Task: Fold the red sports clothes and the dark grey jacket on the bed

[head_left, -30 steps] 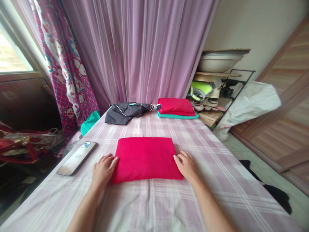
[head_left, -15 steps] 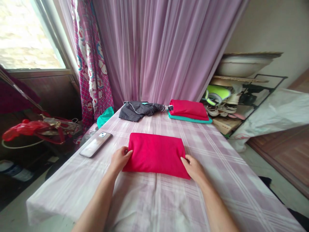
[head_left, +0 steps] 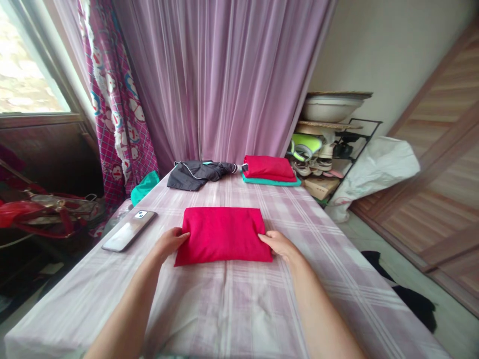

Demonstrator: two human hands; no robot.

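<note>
A folded red garment (head_left: 223, 234) lies over the middle of the checked tablecloth, its exact kind hidden by the folds. My left hand (head_left: 172, 241) grips its left edge, thumb on top and fingers underneath. On the opposite side, my right hand (head_left: 277, 243) pinches the right edge in the same way. Behind it, toward the curtain, sits a stack with a folded red cloth item (head_left: 269, 168) on top of a folded teal one (head_left: 269, 182). Left of that stack is a dark grey garment with white piping (head_left: 198, 174), loosely laid.
A phone (head_left: 130, 230) lies on the table (head_left: 322, 279) at the left. Purple curtains (head_left: 224, 80) hang behind. To the right stand a shoe rack (head_left: 348, 162) with a basin (head_left: 331, 107) on it and a white sack (head_left: 381, 167). Black cloth (head_left: 413, 304) lies on the floor.
The camera view has swung to the right, so everything sits further left. The red garment has turned slightly and lies squarer to me, with both hands still on its edges.
</note>
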